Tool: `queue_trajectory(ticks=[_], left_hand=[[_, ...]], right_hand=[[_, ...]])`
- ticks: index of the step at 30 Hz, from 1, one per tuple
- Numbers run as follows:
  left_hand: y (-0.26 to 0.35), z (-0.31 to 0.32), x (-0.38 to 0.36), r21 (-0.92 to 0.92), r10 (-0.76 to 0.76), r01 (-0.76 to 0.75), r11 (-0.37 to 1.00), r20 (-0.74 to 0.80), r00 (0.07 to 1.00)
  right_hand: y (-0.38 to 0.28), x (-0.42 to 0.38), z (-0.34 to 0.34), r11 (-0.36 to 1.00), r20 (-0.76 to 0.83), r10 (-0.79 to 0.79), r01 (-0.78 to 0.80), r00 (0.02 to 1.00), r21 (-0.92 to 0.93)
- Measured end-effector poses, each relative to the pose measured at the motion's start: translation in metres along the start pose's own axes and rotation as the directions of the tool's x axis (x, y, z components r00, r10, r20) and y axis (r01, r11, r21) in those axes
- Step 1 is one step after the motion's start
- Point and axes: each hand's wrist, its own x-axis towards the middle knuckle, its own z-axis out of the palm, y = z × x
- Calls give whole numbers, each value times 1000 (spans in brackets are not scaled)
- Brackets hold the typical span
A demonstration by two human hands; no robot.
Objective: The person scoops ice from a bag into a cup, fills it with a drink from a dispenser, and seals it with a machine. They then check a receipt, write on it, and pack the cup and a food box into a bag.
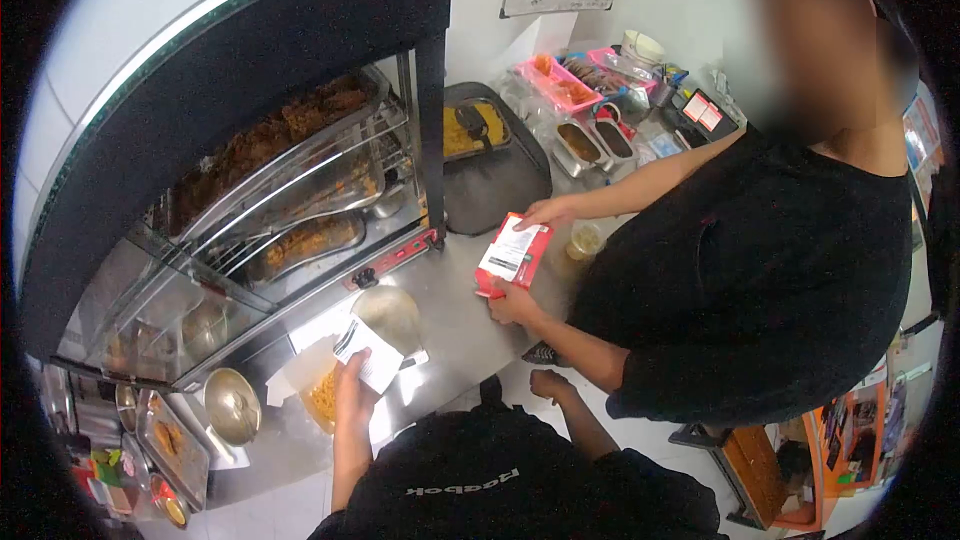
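The person's left hand [352, 380] is closed around the flap of an open white paperboard carton [335, 372] that holds thin yellow fried strips and rests on the brushed steel counter [455, 325]. The right hand [548, 383] hangs off the counter's front edge, curled into a loose fist and holding nothing.

Just beyond the carton, on the same counter, lies a rounded piece of clear glossy plastic [392, 314]. Farther along the counter, a co-worker in a black shirt holds a flat red rectangular cardboard box with a white printed label [514, 254] between both hands, one at each end. A small round tub of pale sauce [584, 239] sits just beside that box.

Left of the carton stands a glass-fronted warming cabinet with wire racks [290, 190], carrying metal trays of rough brown fried pieces. At the counter's far end are a dark flat tray [495, 185], a steel pan of yellow grains [474, 129] and pink plastic baskets [560, 82].
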Motion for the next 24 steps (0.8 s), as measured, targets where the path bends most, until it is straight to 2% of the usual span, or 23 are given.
queue_trajectory(ticks=[2,3,6,7,10,13,17,19,22,24], left_hand=[[10,12,-5,7,-18,18,1000,26,1000],[13,17,-7,11,-29,28,1000,37,999],[10,21,0,-4,18,-18,1000,18,1000],[10,22,1,-1,17,-17,1000,28,999],[9,25,3,12,7,-8,1000,53,999],[4,29,5,11,-8,7,1000,67,998],[-9,26,16,-8,-15,16,1000,94,995],[-15,26,23,8,-41,40,999,108,993],[-29,33,34,55,-87,80,995,137,987],[-42,41,40,87,-115,102,991,158,981]], right_hand=[[-32,-36,-35,980,99,117,-132,988,151],[-32,-34,-35,989,87,83,-93,993,116],[-38,-35,-41,976,188,145,-172,971,135],[-29,-27,-30,975,117,84,-106,990,194],[-25,-34,-31,966,35,30,-38,999,255],[-14,-20,-22,973,87,62,-79,994,217],[-13,-31,-28,973,21,-4,-1,1000,231],[-19,-39,-34,967,40,34,-43,999,249],[-8,-17,-25,977,149,49,-79,988,200],[-1,4,-28,951,182,-3,-53,983,304]])
